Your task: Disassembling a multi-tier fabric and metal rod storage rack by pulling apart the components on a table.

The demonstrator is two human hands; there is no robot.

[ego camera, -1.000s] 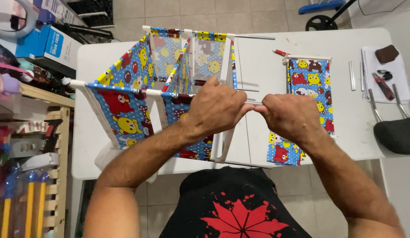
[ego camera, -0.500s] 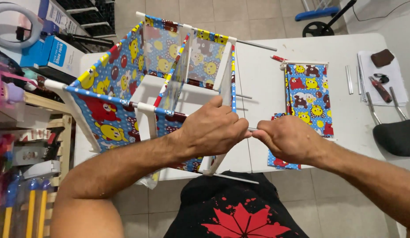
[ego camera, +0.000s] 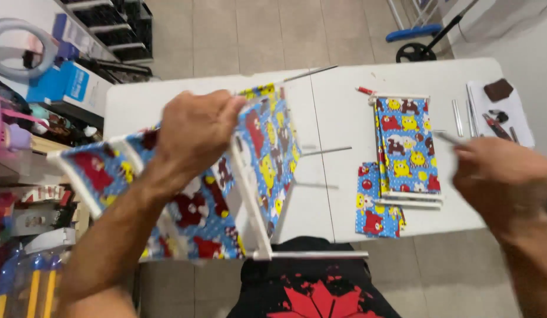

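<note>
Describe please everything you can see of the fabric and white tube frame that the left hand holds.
The blue patterned fabric frame with white tubes has cloth panels printed with red and yellow cartoon figures, stretched between thin white tubes that look like plastic. It is lifted and tilted above the white table, partly assembled, with one white tube jutting out at the bottom near the person's body. The left hand grips its upper edge; the right hand is apart from it.

I count one fabric frame (ego camera: 250, 176) in hand, two fabric panels (ego camera: 406, 147) flat — perhaps three loose rods (ego camera: 326, 151).
</note>
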